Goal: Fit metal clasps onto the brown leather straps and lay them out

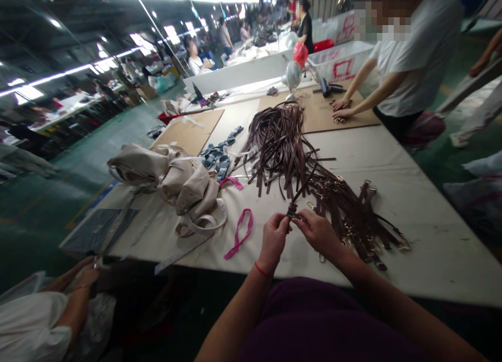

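Both my hands meet over the near side of the table, closed on the end of a dark brown strap [301, 190]. My left hand [275, 236] pinches it from the left, near a buckle-like part too small to make out clearly. From the right, my right hand [316, 230] grips the same end between thumb and fingers. The strap runs up toward a large heap of brown straps [274, 137]. Beside my right hand lies a pile of brown straps with gold-coloured metal clasps [353, 215].
Left of my hands are a pink ribbon loop [245, 228], beige bags [176, 173] and blue-grey pieces [217, 155]. A small fan [293, 77] stands at the back. One co-worker [415, 58] handles small parts across the table; another [47, 309] sits at lower left.
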The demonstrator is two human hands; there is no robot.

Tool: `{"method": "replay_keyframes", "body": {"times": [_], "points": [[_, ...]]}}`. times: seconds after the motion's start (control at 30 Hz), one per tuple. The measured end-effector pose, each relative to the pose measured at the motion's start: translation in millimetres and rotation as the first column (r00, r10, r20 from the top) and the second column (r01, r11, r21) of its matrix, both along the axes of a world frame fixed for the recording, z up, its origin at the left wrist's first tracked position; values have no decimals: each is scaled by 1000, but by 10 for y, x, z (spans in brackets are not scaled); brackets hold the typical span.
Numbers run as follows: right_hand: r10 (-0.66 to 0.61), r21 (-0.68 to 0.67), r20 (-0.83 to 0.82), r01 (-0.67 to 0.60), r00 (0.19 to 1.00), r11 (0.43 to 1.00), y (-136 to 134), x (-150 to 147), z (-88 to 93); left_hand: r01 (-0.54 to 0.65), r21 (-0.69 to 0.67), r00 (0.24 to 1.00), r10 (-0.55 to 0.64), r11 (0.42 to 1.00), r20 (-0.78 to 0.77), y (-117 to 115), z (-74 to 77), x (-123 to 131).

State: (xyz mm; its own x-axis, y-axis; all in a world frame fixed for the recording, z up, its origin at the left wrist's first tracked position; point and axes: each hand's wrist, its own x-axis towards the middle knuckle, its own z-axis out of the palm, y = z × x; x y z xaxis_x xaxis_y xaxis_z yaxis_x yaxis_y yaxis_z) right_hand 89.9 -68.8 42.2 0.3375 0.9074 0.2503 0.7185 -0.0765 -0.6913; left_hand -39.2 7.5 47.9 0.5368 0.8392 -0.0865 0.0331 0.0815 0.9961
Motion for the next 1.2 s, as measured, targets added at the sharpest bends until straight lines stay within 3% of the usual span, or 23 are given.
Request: {"method": "replay_keyframes", "body": {"times": [0.2, 0.63, 0.9, 1.2], "points": [[-4, 0, 37, 4, 999, 1000, 52, 11, -30, 4, -16, 999, -4, 1000, 38, -5, -25, 20], [83, 16, -281, -82, 956, 997, 66, 28, -22, 23, -61, 997, -19, 998, 72, 2, -25, 6], [47, 16, -253, -45, 966, 999, 50, 0, -31, 15, -115, 997, -6, 993, 83, -17, -28, 17], [91, 23, -365, -89, 926, 996, 52, 4, -16, 7, -97, 996, 1, 995, 85, -26, -12, -6]]}}
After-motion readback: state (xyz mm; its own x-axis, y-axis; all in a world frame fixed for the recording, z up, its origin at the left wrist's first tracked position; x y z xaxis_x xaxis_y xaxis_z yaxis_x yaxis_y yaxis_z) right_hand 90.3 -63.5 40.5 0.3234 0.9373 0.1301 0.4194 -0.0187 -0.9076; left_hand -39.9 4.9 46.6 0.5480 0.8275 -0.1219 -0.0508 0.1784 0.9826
